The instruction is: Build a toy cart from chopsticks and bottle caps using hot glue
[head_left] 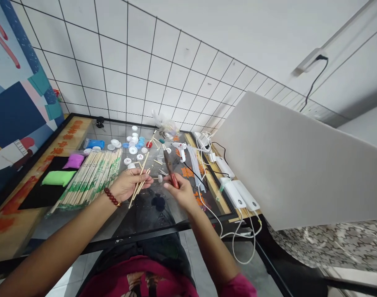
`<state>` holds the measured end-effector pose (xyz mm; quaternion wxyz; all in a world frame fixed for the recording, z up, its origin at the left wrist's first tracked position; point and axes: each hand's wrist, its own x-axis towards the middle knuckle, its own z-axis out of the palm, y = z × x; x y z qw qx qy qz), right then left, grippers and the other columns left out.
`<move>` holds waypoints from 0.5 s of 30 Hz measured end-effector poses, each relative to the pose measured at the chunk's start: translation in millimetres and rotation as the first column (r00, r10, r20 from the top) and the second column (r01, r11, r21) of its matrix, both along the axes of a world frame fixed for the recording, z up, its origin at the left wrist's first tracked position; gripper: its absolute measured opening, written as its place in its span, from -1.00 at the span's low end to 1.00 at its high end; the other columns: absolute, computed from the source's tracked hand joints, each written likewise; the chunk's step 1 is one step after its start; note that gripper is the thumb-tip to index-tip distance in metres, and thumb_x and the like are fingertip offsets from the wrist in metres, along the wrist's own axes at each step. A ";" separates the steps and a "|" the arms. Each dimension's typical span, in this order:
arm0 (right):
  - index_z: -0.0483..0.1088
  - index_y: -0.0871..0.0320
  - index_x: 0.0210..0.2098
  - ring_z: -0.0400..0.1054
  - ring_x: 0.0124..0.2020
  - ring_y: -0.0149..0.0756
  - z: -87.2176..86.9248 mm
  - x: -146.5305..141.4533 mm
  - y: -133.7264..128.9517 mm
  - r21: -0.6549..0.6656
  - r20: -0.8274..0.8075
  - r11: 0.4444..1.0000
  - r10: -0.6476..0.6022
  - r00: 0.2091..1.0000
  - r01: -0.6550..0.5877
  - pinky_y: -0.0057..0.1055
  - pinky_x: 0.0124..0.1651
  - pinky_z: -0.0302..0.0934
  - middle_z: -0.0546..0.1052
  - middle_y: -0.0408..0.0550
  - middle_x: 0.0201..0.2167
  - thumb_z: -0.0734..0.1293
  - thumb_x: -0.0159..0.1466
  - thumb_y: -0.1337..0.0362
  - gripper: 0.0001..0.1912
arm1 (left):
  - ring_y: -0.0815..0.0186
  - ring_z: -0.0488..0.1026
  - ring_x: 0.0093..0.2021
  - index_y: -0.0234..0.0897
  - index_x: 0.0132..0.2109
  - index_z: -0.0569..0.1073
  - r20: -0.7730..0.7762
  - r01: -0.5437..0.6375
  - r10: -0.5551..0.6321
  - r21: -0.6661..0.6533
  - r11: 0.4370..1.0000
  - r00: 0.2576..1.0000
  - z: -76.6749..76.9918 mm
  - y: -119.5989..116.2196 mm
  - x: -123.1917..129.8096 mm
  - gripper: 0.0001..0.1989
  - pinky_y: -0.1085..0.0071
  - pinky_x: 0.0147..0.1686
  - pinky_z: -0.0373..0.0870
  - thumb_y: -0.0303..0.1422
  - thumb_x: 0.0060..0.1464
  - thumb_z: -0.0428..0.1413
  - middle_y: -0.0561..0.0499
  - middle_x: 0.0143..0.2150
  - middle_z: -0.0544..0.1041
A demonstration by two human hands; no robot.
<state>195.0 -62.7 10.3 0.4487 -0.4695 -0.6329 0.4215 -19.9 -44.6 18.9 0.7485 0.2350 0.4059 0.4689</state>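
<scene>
My left hand (133, 184), with a beaded bracelet at the wrist, holds several thin wooden sticks (140, 189) at a slant over the glass table. My right hand (181, 192) is closed on red-handled pliers (172, 173), their dark jaws pointing up and away. Between the two hands is a small whitish piece (160, 178) on a thin stick. Bottle caps (133, 150) in white, blue and red lie beyond my left hand. Short cut stick pieces (157, 162) are scattered near the pliers. A white glue gun (181, 151) rests beyond my right hand.
Wrapped chopsticks (89, 177), green (58, 178) and purple (73, 161) packs lie at the left. Clear glue sticks (194, 165), cables and white power strips (233, 193) line the right side. A large pale board (299, 165) stands at the right. A plastic bag (166, 125) sits by the wall.
</scene>
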 end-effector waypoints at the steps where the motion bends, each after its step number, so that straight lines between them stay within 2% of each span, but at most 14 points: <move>1: 0.53 0.16 -0.29 0.36 -0.32 -0.27 -0.7 -12.0 5.0 -0.005 -0.036 1.000 -0.021 0.999 0.021 -0.32 -0.18 0.27 0.52 -0.08 -0.32 0.47 0.08 0.12 -0.72 | 0.27 0.62 -0.41 -0.45 -0.37 0.57 -0.002 -0.009 0.009 -0.005 1.000 1.000 -2.0 0.2 0.6 -0.88 0.44 -0.36 0.61 -0.68 -0.07 0.30 -0.11 -0.46 0.62; 5: 0.52 0.18 -0.30 0.34 -0.44 -0.31 -2.3 -49.9 17.8 -0.123 -0.206 0.991 -0.073 0.976 0.048 -0.35 -0.31 0.27 0.49 -0.14 -0.46 0.48 0.05 0.05 -0.65 | 0.27 0.61 -0.43 -0.45 -0.39 0.57 -0.031 0.006 -0.006 0.012 1.000 1.000 -6.0 0.8 0.3 -0.85 0.47 -0.40 0.60 -0.65 -0.15 0.36 -0.11 -0.46 0.62; 7: 0.50 0.18 -0.31 0.34 -0.48 -0.32 -4.5 -59.2 21.0 -0.195 -0.270 0.981 -0.061 0.961 0.007 -0.35 -0.36 0.28 0.47 -0.17 -0.52 0.49 0.03 0.03 -0.63 | 0.28 0.61 -0.45 -0.46 -0.38 0.58 -0.047 0.025 -0.024 0.033 0.999 0.999 -6.7 0.0 -0.3 -0.83 0.48 -0.41 0.59 -0.62 -0.18 0.39 -0.11 -0.46 0.62; 9: 0.49 0.18 -0.33 0.36 -0.48 -0.30 -7.8 -62.6 24.1 -0.210 -0.276 0.977 -0.037 0.960 -0.023 -0.33 -0.35 0.32 0.48 -0.16 -0.51 0.49 0.04 0.03 -0.64 | 0.30 0.60 -0.46 -0.46 -0.39 0.58 -0.062 0.025 -0.023 0.031 0.999 0.998 -7.8 -1.2 -0.8 -0.82 0.49 -0.42 0.58 -0.61 -0.19 0.40 -0.10 -0.47 0.62; 12: 0.48 0.18 -0.40 0.37 -0.38 -0.29 -11.0 -60.7 28.7 -0.096 -0.168 0.995 -0.017 0.986 0.001 -0.31 -0.24 0.34 0.49 -0.10 -0.43 0.46 0.08 0.05 -0.70 | 0.28 0.61 -0.41 -0.45 -0.37 0.57 -0.037 0.020 -0.020 -0.003 1.000 0.999 -10.6 -2.1 -1.9 -0.85 0.45 -0.36 0.59 -0.57 -0.14 0.39 -0.12 -0.43 0.62; 15: 0.44 0.16 -0.42 0.36 -0.29 -0.28 -6.8 -56.5 29.2 0.063 -0.112 0.987 -0.140 0.984 0.147 -0.29 -0.11 0.33 0.46 -0.10 -0.39 0.40 0.16 0.08 -0.75 | 0.27 0.62 -0.33 -0.44 -0.35 0.55 0.026 -0.068 0.069 -0.045 0.997 0.997 -12.9 -0.7 -4.6 -0.92 0.35 -0.22 0.60 -0.55 -0.01 0.32 -0.14 -0.36 0.63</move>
